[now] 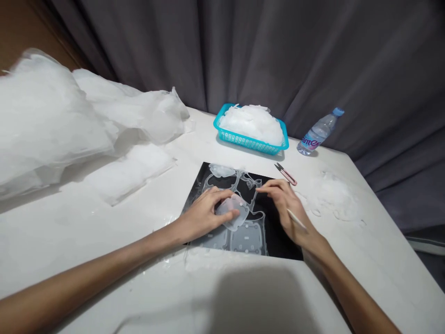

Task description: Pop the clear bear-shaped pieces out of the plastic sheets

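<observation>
A black board (283, 236) lies on the table with a clear film sheet (259, 227) of cut shapes over it. My left hand (210, 208) rests on the sheet, its thumb and fingers closed about a loose, frosted translucent piece (236, 215). At the board's right side, my right hand (287, 202) has a slim white stick (297, 220) tucked in its palm, the end pointing back toward the wrist. Its thumb and forefinger meet at the edge of the film's thin outline; whether they grip it I cannot tell. Gaps show in the sheet's upper part.
Behind the board stands a turquoise basket (250, 144) heaped with translucent pieces. Pink-handled thread snips (287, 174) lie near a water bottle (316, 134). Film scraps (335, 197) are piled on the right. Big bags (52, 111) and a flat packet (130, 171) fill the left.
</observation>
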A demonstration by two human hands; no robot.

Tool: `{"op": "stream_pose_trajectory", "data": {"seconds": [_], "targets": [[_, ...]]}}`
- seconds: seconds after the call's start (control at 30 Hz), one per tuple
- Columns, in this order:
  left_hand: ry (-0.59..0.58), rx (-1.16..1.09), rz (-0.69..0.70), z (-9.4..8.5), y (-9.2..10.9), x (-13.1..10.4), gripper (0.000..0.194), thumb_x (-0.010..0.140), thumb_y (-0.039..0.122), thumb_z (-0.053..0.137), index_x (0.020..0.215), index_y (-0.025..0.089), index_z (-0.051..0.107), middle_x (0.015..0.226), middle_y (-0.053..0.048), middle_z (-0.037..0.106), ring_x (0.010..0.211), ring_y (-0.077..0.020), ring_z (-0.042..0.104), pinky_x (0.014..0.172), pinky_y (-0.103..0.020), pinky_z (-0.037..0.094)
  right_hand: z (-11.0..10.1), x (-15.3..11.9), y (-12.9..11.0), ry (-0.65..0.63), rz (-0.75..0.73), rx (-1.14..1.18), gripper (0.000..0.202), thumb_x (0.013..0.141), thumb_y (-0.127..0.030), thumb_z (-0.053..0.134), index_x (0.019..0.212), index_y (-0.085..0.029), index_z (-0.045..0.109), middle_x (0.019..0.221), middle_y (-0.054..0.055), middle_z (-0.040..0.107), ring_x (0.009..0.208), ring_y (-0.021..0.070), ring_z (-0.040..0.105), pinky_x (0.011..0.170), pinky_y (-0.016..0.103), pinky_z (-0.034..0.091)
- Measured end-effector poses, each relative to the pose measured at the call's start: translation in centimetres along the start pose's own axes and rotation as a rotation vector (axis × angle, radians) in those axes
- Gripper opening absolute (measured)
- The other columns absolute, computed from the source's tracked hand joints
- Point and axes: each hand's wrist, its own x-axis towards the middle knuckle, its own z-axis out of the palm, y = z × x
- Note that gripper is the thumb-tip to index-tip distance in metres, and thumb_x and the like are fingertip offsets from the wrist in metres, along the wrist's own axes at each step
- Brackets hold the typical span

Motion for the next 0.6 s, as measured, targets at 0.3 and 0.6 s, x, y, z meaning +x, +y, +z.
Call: {"op": "stream_pose_trajectory", "data": {"seconds": [0.3, 0.6], "targets": [[0.0, -0.12, 0.053, 0.0, 1.0, 0.1, 0.035, 0.103, 0.056, 0.057, 0.103, 0.027, 0.075, 0.106, 0.0, 0.077, 0.102, -0.0256, 0.067, 0.096, -0.042, 0.048, 2.6, 0.7, -0.1, -0.231, 0.037, 0.072, 0.027, 0.105, -0.046, 0.059, 0.094, -0.024, 0.071, 0.101, 0.004, 0.073, 0.094, 0.0223, 0.06, 0.088, 0.039, 0.048], [0.042, 0.105, 0.239, 0.9, 0.9, -0.6, 0.029, 0.109, 0.041, 0.05, 0.099, 0.02, 0.068, 0.098, -0.004, 0.074, 0.093, -0.0223, 0.067, 0.087, -0.036, 0.05, 2.5, 0.7, 0.1, -0.216, 0.079, 0.054, 0.02, 0.104, -0.034, 0.063, 0.089, -0.022, 0.069, 0.093, 0.003, 0.072, 0.091, 0.0209, 0.059, 0.084, 0.036, 0.043]]}}
